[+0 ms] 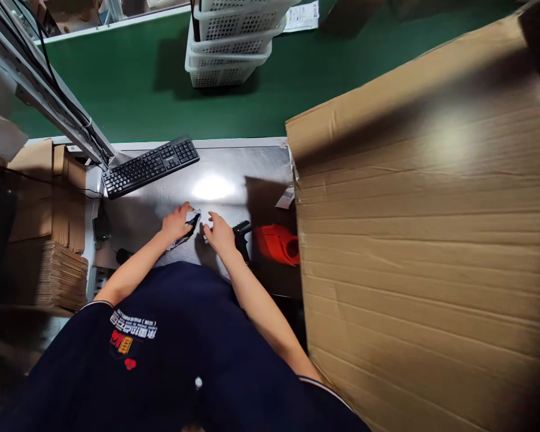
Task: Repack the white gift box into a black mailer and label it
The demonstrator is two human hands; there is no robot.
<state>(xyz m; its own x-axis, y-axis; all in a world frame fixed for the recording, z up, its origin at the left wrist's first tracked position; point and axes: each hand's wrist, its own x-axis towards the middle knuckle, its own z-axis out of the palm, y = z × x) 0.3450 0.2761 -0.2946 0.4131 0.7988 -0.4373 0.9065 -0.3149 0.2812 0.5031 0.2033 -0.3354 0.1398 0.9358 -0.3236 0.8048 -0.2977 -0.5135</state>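
Both my hands rest over a shiny metal worktable (234, 168). My left hand (176, 221) is closed on a small clear packet with something black inside (189, 228). My right hand (219, 233) lies just to its right with fingers curled over the packet's other end. What exactly the packet contains is too small to make out. A black handheld scanner (242, 230) stands right beside my right wrist.
A black keyboard (150, 165) lies at the table's back left. A red tape dispenser (278, 243) sits on the right. A big cardboard sheet (423, 240) fills the right side. Stacked white baskets (231, 45) stand on a green belt (130, 78). Flat cartons (45, 252) pile at left.
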